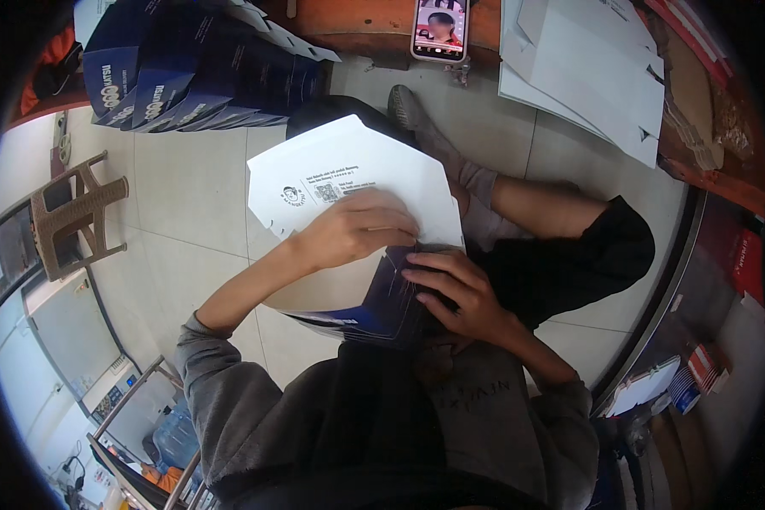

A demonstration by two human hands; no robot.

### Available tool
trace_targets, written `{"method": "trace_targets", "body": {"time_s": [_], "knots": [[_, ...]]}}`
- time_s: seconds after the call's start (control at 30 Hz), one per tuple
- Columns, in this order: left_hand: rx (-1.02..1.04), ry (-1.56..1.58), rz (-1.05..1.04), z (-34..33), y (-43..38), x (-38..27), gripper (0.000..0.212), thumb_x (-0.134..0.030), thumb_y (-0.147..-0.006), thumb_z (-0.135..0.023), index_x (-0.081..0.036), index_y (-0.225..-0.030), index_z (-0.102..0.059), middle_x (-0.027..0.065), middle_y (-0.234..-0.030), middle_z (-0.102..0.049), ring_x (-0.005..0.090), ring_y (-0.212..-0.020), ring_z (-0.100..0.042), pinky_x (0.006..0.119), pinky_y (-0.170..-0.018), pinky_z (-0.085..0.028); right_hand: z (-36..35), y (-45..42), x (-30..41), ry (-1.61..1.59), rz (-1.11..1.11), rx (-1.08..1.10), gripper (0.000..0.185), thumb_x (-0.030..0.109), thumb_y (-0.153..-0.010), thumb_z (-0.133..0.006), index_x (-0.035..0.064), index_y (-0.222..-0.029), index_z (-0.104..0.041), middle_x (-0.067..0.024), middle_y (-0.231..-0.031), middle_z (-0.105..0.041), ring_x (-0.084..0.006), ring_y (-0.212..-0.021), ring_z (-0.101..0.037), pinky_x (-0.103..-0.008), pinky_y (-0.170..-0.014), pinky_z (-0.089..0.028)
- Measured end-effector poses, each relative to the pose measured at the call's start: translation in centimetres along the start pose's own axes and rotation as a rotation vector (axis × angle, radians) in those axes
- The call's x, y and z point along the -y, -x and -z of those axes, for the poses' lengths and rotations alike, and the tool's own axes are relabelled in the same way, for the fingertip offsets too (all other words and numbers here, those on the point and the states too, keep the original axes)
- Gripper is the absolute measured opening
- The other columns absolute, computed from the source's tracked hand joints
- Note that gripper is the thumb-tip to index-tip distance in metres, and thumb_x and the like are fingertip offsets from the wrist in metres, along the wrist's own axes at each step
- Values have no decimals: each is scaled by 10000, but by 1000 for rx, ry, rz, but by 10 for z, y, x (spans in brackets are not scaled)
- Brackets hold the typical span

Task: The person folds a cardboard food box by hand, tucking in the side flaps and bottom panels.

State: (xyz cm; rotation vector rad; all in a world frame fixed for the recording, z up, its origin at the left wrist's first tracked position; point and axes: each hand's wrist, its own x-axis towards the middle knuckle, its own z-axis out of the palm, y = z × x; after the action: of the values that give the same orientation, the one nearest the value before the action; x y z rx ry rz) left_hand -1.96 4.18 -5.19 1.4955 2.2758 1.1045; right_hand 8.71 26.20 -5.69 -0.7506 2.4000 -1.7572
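On my lap rests a partly folded cardboard box (414, 172), its white inside up, with printed text and a code on the panel. Its navy side (382, 287) faces my right hand, above a bare cream panel (325, 280). My left hand (357, 229) reaches across the white panel, its fingertips bent at the fold where white meets navy. Opposite it, my right hand (456, 290) holds the navy side, fingers over the edge. Both thumbs are mostly hidden. Under the box, the edges of more navy sheets (357, 331) show.
Nested navy boxes (197, 70) stand at the upper left. White flat cardboard sheets (580, 76) lie at the upper right. A phone (438, 32) with a lit screen leans between them at an orange wooden edge (357, 22). A brown plastic stool (80, 213) is on the left.
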Motion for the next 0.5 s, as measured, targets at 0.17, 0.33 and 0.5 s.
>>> {"method": "trace_targets", "body": {"time_s": [0.17, 0.33, 0.5], "knots": [[148, 12, 45, 5, -10, 1, 204, -53, -668, -671, -60, -865, -722, 38, -975, -679, 206, -997, -615, 337, -879, -510, 2, -5, -6, 42, -66, 89, 257, 51, -777, -694, 61, -1022, -617, -93, -1101, -580, -274, -1020, -586, -374, -855, -499], [238, -92, 29, 15, -18, 2, 173, -65, -664, -662, -66, -832, -702, 2, -952, -676, 200, -997, -597, 330, -877, -508, 9, -15, -9, 70, -93, 187, 209, 48, -774, -686, 57, -969, -611, -76, -1067, -572, -267, -984, -585, -358, -817, -509], [350, -32, 40, 9, -18, 1, 199, -61, -676, -660, -69, -871, -700, -10, -951, -683, 201, -1071, -539, 344, -964, -447, 9, -14, -20, 93, -58, 233, 135, 37, -797, -655, 56, -921, -607, -56, -1002, -577, -254, -957, -591, -358, -751, -523]]}}
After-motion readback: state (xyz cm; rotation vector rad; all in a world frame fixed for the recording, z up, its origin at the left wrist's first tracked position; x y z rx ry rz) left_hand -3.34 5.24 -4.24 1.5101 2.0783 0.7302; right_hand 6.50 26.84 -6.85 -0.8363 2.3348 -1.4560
